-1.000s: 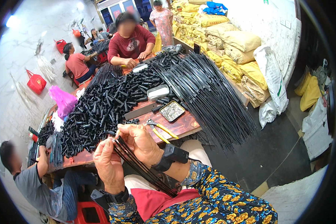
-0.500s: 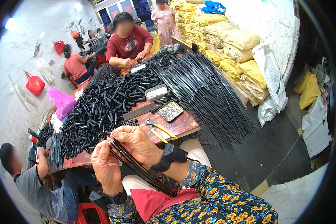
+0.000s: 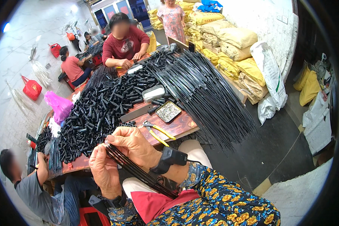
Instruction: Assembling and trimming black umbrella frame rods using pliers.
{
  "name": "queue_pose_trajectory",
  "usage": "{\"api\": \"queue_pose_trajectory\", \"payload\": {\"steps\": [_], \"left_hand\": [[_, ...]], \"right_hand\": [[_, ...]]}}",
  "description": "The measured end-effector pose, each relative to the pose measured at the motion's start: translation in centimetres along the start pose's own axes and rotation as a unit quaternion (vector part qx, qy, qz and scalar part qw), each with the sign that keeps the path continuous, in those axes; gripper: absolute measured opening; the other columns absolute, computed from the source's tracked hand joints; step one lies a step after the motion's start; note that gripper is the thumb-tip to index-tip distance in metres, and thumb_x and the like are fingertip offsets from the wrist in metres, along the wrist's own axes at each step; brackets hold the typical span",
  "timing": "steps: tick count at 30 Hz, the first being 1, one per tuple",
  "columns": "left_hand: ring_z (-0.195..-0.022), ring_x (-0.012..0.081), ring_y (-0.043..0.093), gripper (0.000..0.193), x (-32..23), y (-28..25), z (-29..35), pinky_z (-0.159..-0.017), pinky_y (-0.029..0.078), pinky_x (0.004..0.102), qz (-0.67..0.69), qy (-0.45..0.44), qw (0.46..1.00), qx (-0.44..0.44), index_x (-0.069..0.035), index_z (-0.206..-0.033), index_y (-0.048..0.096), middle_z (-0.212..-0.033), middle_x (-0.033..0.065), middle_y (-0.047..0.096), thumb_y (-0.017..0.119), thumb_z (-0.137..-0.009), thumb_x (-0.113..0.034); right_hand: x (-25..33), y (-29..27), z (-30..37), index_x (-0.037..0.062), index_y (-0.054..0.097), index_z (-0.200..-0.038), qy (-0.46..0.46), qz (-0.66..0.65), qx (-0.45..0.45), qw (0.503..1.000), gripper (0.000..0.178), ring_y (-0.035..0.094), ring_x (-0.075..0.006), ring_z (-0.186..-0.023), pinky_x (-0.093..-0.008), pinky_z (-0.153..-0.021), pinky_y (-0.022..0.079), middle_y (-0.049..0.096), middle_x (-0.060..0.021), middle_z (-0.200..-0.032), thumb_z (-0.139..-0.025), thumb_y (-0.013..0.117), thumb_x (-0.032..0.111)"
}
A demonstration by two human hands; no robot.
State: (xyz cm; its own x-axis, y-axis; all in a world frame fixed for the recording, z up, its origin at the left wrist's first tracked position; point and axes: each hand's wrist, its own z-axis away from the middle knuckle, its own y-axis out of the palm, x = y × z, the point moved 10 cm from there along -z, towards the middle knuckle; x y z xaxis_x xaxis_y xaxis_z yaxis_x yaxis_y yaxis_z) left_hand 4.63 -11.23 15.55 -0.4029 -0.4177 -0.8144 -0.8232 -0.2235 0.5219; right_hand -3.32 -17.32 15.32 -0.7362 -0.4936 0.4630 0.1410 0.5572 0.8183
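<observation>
A small bundle of thin black rods (image 3: 141,171) slants from my fingertips down to the red cloth (image 3: 154,205) on my lap. My left hand (image 3: 104,169) is closed around the upper part of the rods, thumb and fingers pinched near their tips. My right hand (image 3: 137,147) bends over the same end, its thumb and forefinger pinched together; whatever small piece sits there is mostly hidden. Just beyond my right hand, pliers with yellow handles (image 3: 158,132) lie on the wooden table (image 3: 177,128).
Black tubular pieces (image 3: 101,109) are heaped across the table. Long black rods (image 3: 207,98) overhang its right edge. A tray of small metal parts (image 3: 168,112) and a white container (image 3: 153,93) stand between. Co-workers sit opposite (image 3: 126,47) and at left (image 3: 45,192). Sacks (image 3: 237,37) line the wall.
The view has shifted slightly, so the table and people sit a little differently in it. Both hands remain pinched at the rod ends, with small finger movements.
</observation>
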Motion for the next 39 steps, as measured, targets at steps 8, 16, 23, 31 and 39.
{"api": "queue_pose_trajectory", "payload": {"steps": [8,16,23,31,39], "left_hand": [[-0.079,0.0159,0.064,0.015,-0.1,0.2,0.0,-0.07,0.052,0.0294,-0.015,-0.009,1.0,-0.004,-0.001,-0.093,0.06,-0.091,0.0086,0.066,0.057,-0.095,-0.016],[-0.079,0.0161,0.063,0.015,-0.2,-0.4,0.1,-0.072,0.051,0.0288,-0.004,-0.003,0.999,-0.034,-0.001,-0.093,0.06,-0.089,0.0068,0.065,0.057,-0.095,-0.016],[-0.081,0.0116,0.06,0.014,-0.2,0.0,0.0,-0.073,0.049,0.0259,-0.019,0.008,1.0,-0.013,-0.001,-0.093,0.06,-0.09,0.004,0.063,0.056,-0.095,-0.014],[-0.08,0.008,0.058,0.012,-0.7,0.2,0.2,-0.074,0.047,0.0228,-0.044,0.026,0.999,-0.017,-0.003,-0.088,0.058,-0.086,0.0002,0.06,0.056,-0.095,-0.013],[-0.078,0.0085,0.059,0.012,-0.3,-1.1,0.2,-0.071,0.049,0.0244,-0.025,0.019,0.998,-0.054,-0.006,-0.092,0.058,-0.089,0.0001,0.062,0.055,-0.096,-0.016]], "right_hand": [[-0.6,-0.2,0.0,0.005,0.064,-0.086,0.028,-0.03,0.001,0.999,0.016,0.057,-0.0059,-0.063,-0.0196,-0.056,0.046,0.062,0.0004,-0.075,-0.095,0.058,0.018],[-1.2,-0.5,-0.3,0.0067,0.061,-0.082,0.012,-0.047,-0.042,0.998,0.018,0.056,-0.0057,-0.063,-0.0207,-0.058,0.046,0.06,0.0015,-0.074,-0.095,0.058,0.019],[-0.9,0.2,-0.4,0.0077,0.058,-0.077,-0.005,-0.006,-0.03,1.0,0.026,0.047,-0.0031,-0.059,-0.0195,-0.054,0.039,0.054,0.0046,-0.068,-0.095,0.059,0.026],[-0.6,0.3,-0.4,0.0077,0.059,-0.076,-0.03,0.029,-0.037,0.998,0.029,0.044,-0.002,-0.058,-0.0192,-0.053,0.037,0.052,0.0053,-0.066,-0.095,0.058,0.03],[-1.1,0.5,0.5,0.0045,0.065,-0.089,0.016,0.016,0.033,0.999,0.022,0.055,-0.0034,-0.07,-0.0185,-0.064,0.044,0.062,0.0028,-0.079,-0.093,0.062,0.026]]}}
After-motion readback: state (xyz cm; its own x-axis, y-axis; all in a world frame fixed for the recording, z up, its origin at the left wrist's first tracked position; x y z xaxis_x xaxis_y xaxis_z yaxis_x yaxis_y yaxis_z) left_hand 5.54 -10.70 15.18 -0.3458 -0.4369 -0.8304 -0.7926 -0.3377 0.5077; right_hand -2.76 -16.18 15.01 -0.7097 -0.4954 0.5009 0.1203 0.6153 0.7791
